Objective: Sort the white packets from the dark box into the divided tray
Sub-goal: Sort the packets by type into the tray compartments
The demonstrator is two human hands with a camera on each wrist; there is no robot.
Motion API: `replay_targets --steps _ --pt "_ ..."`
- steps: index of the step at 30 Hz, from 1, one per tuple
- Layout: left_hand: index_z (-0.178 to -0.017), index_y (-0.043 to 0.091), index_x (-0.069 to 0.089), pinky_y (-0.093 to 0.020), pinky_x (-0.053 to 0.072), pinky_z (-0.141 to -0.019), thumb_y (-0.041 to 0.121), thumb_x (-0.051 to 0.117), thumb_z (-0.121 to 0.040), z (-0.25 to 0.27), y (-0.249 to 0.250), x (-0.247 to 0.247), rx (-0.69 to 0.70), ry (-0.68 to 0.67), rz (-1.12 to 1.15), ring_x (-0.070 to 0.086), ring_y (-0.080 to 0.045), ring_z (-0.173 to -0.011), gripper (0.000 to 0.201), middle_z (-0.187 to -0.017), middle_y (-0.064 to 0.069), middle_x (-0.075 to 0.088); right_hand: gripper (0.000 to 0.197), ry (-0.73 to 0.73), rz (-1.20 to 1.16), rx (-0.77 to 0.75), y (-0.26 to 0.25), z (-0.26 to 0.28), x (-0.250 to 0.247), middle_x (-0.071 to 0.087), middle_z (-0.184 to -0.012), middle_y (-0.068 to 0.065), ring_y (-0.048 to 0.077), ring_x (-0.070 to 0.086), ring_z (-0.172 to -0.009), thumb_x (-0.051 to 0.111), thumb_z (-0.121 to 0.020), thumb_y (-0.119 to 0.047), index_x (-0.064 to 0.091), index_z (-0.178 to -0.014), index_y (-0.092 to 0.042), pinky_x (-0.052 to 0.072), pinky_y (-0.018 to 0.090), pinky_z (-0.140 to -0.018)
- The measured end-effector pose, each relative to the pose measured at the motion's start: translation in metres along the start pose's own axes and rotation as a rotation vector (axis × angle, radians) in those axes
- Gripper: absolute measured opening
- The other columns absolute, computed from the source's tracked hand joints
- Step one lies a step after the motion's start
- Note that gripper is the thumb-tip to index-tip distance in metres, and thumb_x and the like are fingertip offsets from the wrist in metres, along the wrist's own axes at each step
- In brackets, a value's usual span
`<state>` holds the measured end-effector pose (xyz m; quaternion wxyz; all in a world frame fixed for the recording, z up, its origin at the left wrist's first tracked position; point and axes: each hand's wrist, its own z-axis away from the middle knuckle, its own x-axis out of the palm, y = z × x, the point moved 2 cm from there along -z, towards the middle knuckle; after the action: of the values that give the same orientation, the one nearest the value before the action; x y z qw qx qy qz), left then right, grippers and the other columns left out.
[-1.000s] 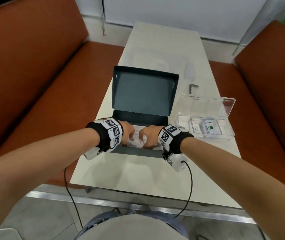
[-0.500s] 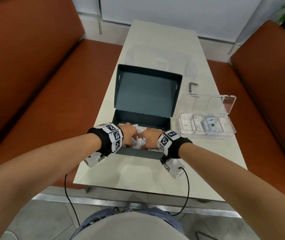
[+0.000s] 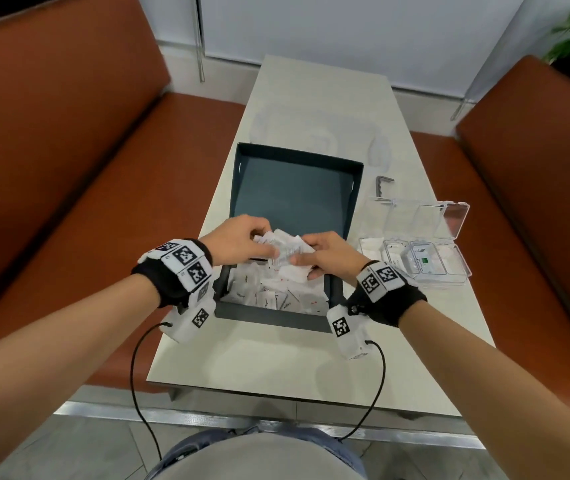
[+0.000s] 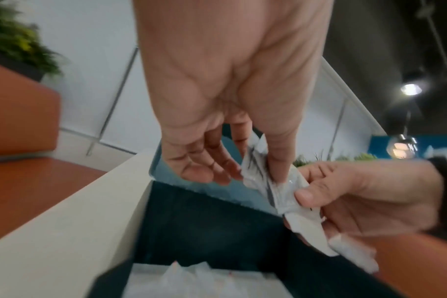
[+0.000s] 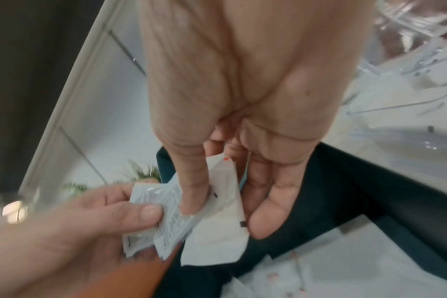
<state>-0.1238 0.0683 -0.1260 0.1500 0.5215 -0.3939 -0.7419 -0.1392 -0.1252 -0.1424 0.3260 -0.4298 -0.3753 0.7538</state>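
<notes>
Both hands, left hand [image 3: 242, 239] and right hand [image 3: 325, 254], pinch a bunch of white packets [image 3: 285, 252] above the dark box [image 3: 276, 317], probably separating them for the divided tray [image 3: 415, 268] on the worktop [image 3: 276, 362].

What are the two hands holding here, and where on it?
Both hold a bunch of white packets above the dark box: the left hand pinches its left end, the right hand its right end.
</notes>
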Motion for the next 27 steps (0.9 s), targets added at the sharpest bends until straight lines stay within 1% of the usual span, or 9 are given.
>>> replay_targets --steps 4,7,10,12,16,18,20,23,27 --pt "-0.095 0.015 0.066 -0.022 0.055 -0.073 0.025 0.074 -0.085 0.006 0.005 -0.006 -0.056 0.078 0.451 0.069 -0.01 -0.084 0.016 -0.092 0.003 0.073 0.026 0.053 -0.295 -0.024 -0.012 0.013 -0.007 0.069 -0.106 0.019 0.027 0.066 -0.088 0.069 -0.086 -0.01 0.068 -0.111 -0.004 0.054 0.044 -0.085" --pt "-0.116 0.01 0.058 -0.03 0.06 -0.078 0.023 0.065 -0.092 0.005 0.012 -0.002 -0.12 0.069 0.739 0.072 -0.017 -0.094 0.028 -0.107 -0.004 0.073 0.027 0.045 -0.428 -0.036 -0.024 0.017 -0.005 0.069 -0.11 0.017 0.026 0.067 -0.094 0.064 -0.089 -0.006 0.064 -0.116 -0.002 0.057 0.037 -0.076" --pt "-0.128 0.014 0.045 -0.041 0.06 -0.079 0.021 0.058 -0.097 0.002 0.021 0.008 -0.169 0.059 0.898 0.07 -0.025 -0.099 0.034 -0.117 -0.009 0.068 0.027 0.014 -0.547 -0.041 -0.036 0.019 0.008 0.065 -0.109 0.016 0.027 0.065 -0.094 0.052 -0.093 0.002 0.058 -0.119 0.004 0.055 0.04 -0.077" --pt "-0.133 0.018 0.034 -0.046 0.059 -0.078 0.017 0.055 -0.098 0.0 0.025 0.014 -0.193 0.073 0.911 0.067 -0.03 -0.105 0.04 -0.123 -0.01 0.062 0.03 0.027 -0.586 -0.042 -0.043 0.018 0.017 0.063 -0.104 0.016 0.026 0.062 -0.088 0.044 -0.093 0.005 0.053 -0.121 0.002 0.053 0.038 -0.069" --pt "-0.132 0.025 0.03 -0.042 0.058 -0.076 0.011 0.048 -0.098 -0.003 0.028 0.016 -0.155 0.145 0.826 0.064 -0.029 -0.106 0.041 -0.125 -0.01 0.056 0.034 0.093 -0.623 -0.058 -0.051 0.018 0.026 0.061 -0.105 0.013 0.023 0.06 -0.083 0.045 -0.097 -0.002 0.047 -0.131 -0.004 0.05 0.03 -0.062" --pt "-0.137 0.028 0.031 -0.043 0.057 -0.078 0.009 0.047 -0.099 -0.004 0.027 0.013 -0.143 0.147 0.861 0.064 -0.027 -0.106 0.046 -0.125 -0.007 0.057 0.034 0.126 -0.659 -0.077 -0.05 0.018 0.026 0.063 -0.109 0.016 0.022 0.062 -0.084 0.048 -0.097 -0.004 0.048 -0.131 -0.005 0.05 0.03 -0.064" --pt "-0.138 0.021 0.042 -0.044 0.058 -0.083 0.014 0.047 -0.1 -0.001 0.028 0.01 -0.162 0.097 0.868 0.067 -0.025 -0.098 0.039 -0.117 -0.007 0.066 0.034 0.161 -0.692 -0.097 -0.049 0.018 0.025 0.065 -0.114 0.018 0.024 0.064 -0.089 0.05 -0.096 -0.004 0.052 -0.129 -0.006 0.052 0.033 -0.069" --pt "-0.124 0.016 0.06 -0.037 0.06 -0.076 0.024 0.049 -0.101 0.008 0.028 0.01 -0.195 0.015 0.914 0.071 -0.024 -0.086 0.027 -0.104 -0.01 0.073 0.031 0.198 -0.725 -0.105 -0.047 0.017 0.024 0.067 -0.115 0.017 0.026 0.066 -0.093 0.052 -0.094 -0.005 0.058 -0.125 -0.007 0.055 0.04 -0.076" --pt "-0.129 0.01 0.056 -0.045 0.059 -0.08 0.015 0.044 -0.103 0.012 0.029 0.014 -0.195 0.049 1.04 0.068 -0.034 -0.098 0.029 -0.116 -0.019 0.068 0.027 0.183 -0.729 -0.067 -0.04 0.017 0.026 0.067 -0.115 0.02 0.032 0.065 -0.098 0.053 -0.096 -0.011 0.06 -0.122 -0.006 0.053 0.049 -0.086"
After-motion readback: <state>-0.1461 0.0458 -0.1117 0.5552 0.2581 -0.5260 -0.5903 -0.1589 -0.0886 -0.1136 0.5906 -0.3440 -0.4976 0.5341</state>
